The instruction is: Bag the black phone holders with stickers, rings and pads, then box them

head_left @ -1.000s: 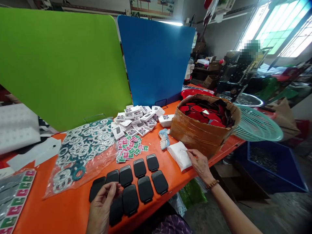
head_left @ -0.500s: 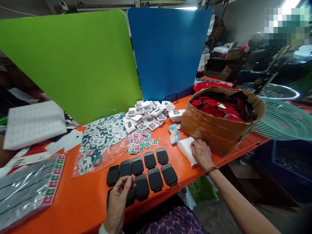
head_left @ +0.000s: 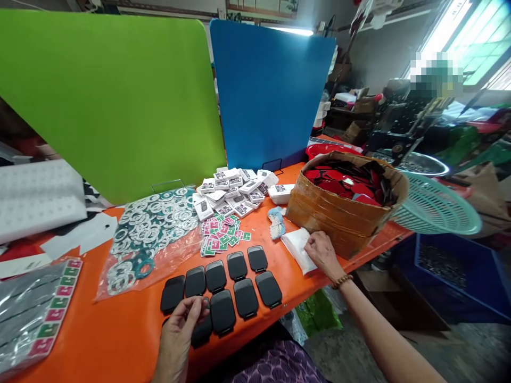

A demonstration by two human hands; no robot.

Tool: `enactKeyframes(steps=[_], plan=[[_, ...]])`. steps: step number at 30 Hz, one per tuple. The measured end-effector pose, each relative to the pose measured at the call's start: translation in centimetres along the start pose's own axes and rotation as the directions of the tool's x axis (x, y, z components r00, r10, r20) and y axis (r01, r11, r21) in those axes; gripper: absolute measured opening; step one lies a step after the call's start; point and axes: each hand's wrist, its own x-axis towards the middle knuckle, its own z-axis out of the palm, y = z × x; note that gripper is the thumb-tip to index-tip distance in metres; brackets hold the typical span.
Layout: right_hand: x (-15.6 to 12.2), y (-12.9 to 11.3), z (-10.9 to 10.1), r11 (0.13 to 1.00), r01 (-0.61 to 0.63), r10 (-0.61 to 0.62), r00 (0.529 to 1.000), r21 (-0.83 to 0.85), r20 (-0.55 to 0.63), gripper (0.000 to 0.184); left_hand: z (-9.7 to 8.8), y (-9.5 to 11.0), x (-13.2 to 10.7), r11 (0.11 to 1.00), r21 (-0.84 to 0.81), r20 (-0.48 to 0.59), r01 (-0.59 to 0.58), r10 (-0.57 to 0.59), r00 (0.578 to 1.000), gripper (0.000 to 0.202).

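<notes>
Head view: white packet (head_left: 296,247) lies under right hand (head_left: 324,253), fingertips (head_left: 310,245) apparently touching

The orange desk (head_left: 115,340) is viewed by one head-worn camera from above its near edge, facing forward and down. The left hand (head_left: 183,322) and right hand (head_left: 323,252) are taken in at close range; the far edge, lined by a green panel (head_left: 112,101) and blue panel (head_left: 271,96), is seen farther off.
</notes>
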Motion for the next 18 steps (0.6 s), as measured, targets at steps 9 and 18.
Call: enactKeyframes(steps=[9,18], plan=[[-4.5,-5.8,-3.5,0.908,0.148,-0.046,0.965,0.393,-0.257,0.005,4.7,-0.4,-0.5,0.996,0.07,0.213,-0.05,0.034,0.976,0.042],[-8.7,-15.2,-2.3,0.764,0.264,-0.275,0.959,0.589,-0.074,0.01,7.7,0.7,-0.9,0.982,0.003,0.339,-0.187,0.175,0.924,0.042]])
